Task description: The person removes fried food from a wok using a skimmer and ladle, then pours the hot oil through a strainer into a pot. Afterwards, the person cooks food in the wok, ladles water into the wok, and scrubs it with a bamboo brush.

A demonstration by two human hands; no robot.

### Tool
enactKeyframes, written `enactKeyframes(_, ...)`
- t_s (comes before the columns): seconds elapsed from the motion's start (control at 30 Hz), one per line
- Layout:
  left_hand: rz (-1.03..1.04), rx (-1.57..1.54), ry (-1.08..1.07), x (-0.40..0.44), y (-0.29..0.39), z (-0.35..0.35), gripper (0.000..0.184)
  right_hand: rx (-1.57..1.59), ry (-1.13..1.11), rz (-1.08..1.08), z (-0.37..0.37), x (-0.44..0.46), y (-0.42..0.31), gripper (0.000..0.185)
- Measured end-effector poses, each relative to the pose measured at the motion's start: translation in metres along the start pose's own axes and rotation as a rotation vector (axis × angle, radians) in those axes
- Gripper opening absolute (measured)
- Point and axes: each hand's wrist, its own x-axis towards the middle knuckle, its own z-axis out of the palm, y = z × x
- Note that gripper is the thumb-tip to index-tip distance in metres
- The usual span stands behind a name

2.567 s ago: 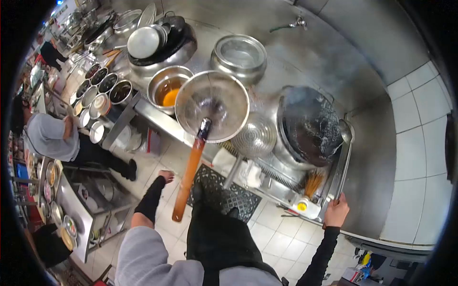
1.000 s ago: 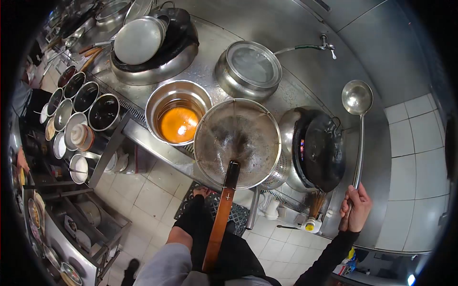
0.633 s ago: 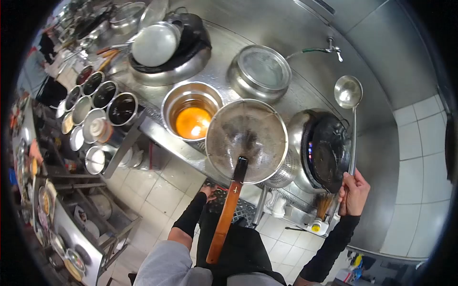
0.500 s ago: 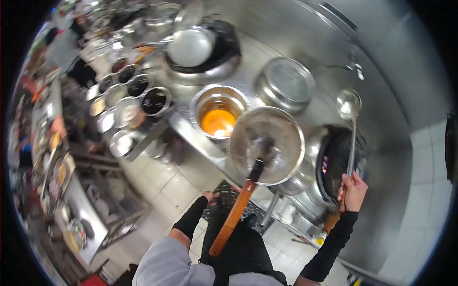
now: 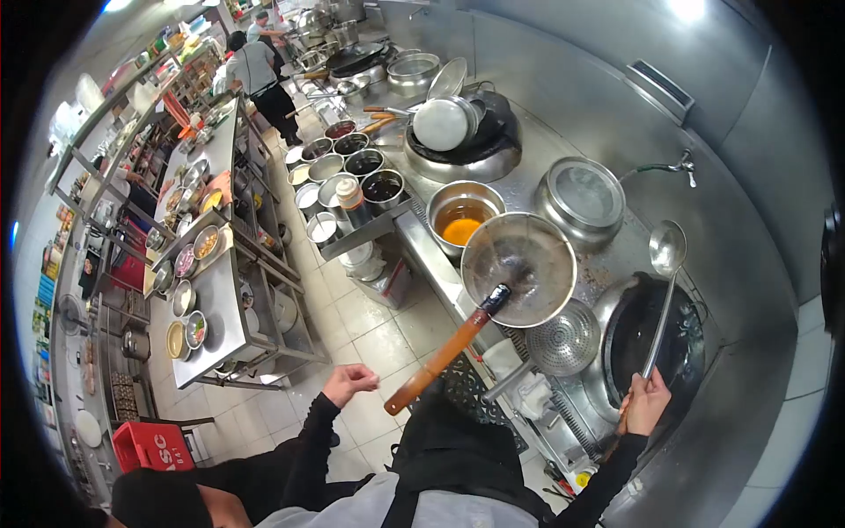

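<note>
My right hand (image 5: 645, 405) is closed round the long handle of a metal ladle (image 5: 668, 248), whose bowl points up and away. Beneath the ladle is a dark wok (image 5: 635, 339) in a round metal stove ring. My left hand (image 5: 350, 384) hangs in the air over the floor, fingers curled and pinched, with nothing visible in them. Close to it is the wooden handle (image 5: 447, 356) of a wide, shallow metal pan (image 5: 537, 255). That pan rests beside a pot of orange liquid (image 5: 462, 231) and partly covers a perforated skimmer (image 5: 563, 339).
A lidded pot (image 5: 585, 201) stands near a wall tap (image 5: 686, 167). Farther along is a second wok (image 5: 493, 132) with pans in it. Several sauce containers (image 5: 383, 187) line a side shelf. At left are a prep table (image 5: 211, 304), a red crate (image 5: 151, 447) and a person (image 5: 255, 70).
My view has swung, showing more of the kitchen at left. My left hand has risen from beside my leg, out to the left. My right hand still holds the ladle.
</note>
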Motion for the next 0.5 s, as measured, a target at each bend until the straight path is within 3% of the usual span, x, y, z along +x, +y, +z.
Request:
enactKeyframes(0.17, 0.442, -0.069, -0.534, -0.080, 0.181, 0.168, 0.014, -0.024, 0.043, -0.008, -0.066, -0.034, 0.025, 0.035)
enactKeyframes(0.27, 0.686, 0.102, -0.821, -0.083, 0.210, 0.230, 0.020, -0.017, 0.101, -0.010, -0.100, -0.047, 0.045, 0.034)
enactKeyframes(0.37, 0.926, 0.497, -0.702, -0.098, 0.216, 0.278, 0.023, 0.005, 0.141, -0.028, -0.128, -0.065, 0.053, 0.035)
enactKeyframes(0.5, 0.825, 0.368, -1.016, -0.116, 0.209, 0.309, 0.029, 0.003, 0.210, -0.045, -0.159, -0.090, 0.064, 0.035)
